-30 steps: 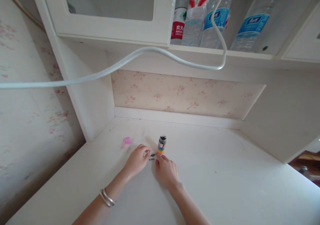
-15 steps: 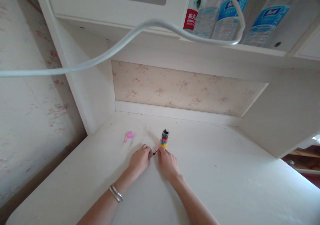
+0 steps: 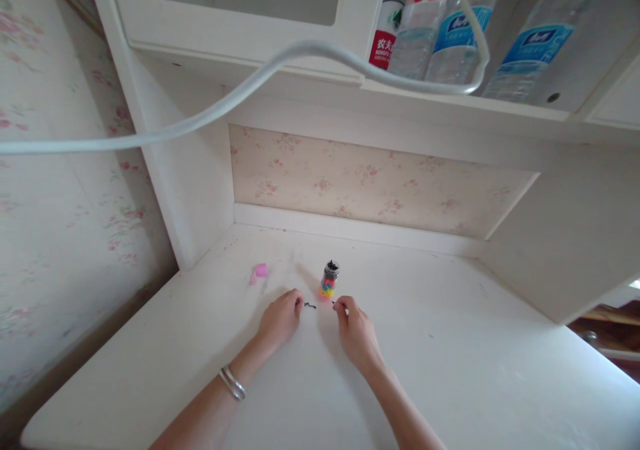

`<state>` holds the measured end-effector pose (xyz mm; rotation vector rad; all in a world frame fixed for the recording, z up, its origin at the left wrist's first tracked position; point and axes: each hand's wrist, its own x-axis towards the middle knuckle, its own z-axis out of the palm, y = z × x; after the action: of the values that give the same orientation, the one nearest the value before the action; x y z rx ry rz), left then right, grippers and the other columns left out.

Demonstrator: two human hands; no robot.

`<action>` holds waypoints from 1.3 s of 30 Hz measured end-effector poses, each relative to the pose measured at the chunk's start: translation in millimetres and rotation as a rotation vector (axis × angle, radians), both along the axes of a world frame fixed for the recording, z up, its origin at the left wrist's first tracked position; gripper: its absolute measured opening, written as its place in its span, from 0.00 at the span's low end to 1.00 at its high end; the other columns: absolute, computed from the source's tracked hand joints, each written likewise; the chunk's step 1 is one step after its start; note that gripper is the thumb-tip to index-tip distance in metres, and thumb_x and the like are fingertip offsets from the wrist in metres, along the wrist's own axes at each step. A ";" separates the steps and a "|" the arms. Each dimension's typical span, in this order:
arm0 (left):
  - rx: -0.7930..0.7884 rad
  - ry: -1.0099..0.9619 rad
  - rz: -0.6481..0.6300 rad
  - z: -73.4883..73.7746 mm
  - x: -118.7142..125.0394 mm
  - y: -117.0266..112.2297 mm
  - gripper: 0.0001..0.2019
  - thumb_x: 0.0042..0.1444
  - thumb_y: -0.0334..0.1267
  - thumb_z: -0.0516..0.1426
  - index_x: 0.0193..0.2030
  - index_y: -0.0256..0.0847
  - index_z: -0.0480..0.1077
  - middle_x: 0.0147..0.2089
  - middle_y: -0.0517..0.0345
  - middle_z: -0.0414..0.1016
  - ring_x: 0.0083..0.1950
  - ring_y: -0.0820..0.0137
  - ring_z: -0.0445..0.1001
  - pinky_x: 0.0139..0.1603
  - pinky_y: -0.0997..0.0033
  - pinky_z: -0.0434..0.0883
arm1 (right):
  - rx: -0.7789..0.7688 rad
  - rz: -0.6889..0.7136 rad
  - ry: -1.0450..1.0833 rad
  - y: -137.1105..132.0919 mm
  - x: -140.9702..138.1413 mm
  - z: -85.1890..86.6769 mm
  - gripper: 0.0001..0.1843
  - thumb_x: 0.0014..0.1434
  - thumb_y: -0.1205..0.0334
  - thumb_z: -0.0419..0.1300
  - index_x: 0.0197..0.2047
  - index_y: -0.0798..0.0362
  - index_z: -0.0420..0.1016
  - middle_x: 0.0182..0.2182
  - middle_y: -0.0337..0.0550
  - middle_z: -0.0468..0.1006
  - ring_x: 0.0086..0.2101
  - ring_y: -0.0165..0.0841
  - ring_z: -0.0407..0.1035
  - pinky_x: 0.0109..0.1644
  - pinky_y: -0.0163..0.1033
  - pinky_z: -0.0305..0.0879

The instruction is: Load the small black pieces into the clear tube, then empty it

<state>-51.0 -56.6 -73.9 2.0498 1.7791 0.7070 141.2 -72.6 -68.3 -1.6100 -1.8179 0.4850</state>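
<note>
A small clear jar (image 3: 329,282) stands upright on the white desk, filled with bits in layers of black, red, blue and yellow. To its lower left, my left hand (image 3: 281,317) is closed in a pinch, and a thin black strand (image 3: 311,306), like a small rubber band, extends from its fingertips. My right hand (image 3: 357,330), just right of the jar's base, pinches a tiny dark piece (image 3: 334,303) between thumb and finger. The two hands are apart. A silver bangle (image 3: 233,382) circles my left wrist.
A pink cap (image 3: 261,270) lies on the desk (image 3: 450,370), left of the jar. Overhead, a white cable (image 3: 200,122) crosses the view in front of a cabinet (image 3: 240,13). Several plastic bottles (image 3: 457,40) stand on the shelf. Panels enclose the desk's back.
My right hand has moved right, away from my left hand, uncovering the jar's base. More of the black strand shows beside my left fingers. The view has shifted slightly.
</note>
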 end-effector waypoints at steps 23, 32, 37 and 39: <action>0.046 -0.043 -0.007 -2.5 -1.7 -0.3 0.08 0.59 0.34 0.51 0.42 0.45 0.70 0.43 0.58 0.77 0.44 0.69 0.75 0.42 0.73 0.65 | 0.187 -0.055 0.226 54.2 10.9 89.0 0.18 0.53 0.48 0.58 0.44 0.48 0.71 0.35 0.40 0.80 0.21 0.28 0.66 0.30 0.34 0.61; 0.034 -0.037 0.006 -2.7 -2.4 -0.4 0.09 0.58 0.34 0.51 0.43 0.45 0.70 0.43 0.59 0.77 0.44 0.69 0.75 0.42 0.73 0.65 | 0.190 0.047 0.119 58.2 5.5 92.2 0.16 0.54 0.49 0.56 0.36 0.49 0.79 0.35 0.41 0.80 0.22 0.28 0.64 0.31 0.36 0.61; 0.025 -0.032 0.004 -1.6 -2.0 -0.8 0.09 0.58 0.34 0.51 0.43 0.46 0.70 0.43 0.59 0.77 0.44 0.69 0.75 0.41 0.73 0.65 | 0.257 0.096 0.062 63.6 5.2 91.9 0.15 0.57 0.54 0.55 0.39 0.49 0.80 0.38 0.42 0.77 0.27 0.29 0.66 0.36 0.36 0.63; 0.027 -0.031 0.001 -1.9 -2.0 -0.4 0.09 0.58 0.34 0.51 0.43 0.45 0.70 0.43 0.58 0.77 0.44 0.68 0.75 0.42 0.73 0.65 | 0.254 0.113 0.045 66.3 5.0 88.7 0.15 0.58 0.54 0.55 0.39 0.48 0.81 0.38 0.42 0.76 0.28 0.29 0.66 0.37 0.36 0.63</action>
<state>-53.1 -57.0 -75.8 2.0443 1.7627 0.7626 146.2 -6.3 20.4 -1.3220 -1.8612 0.3219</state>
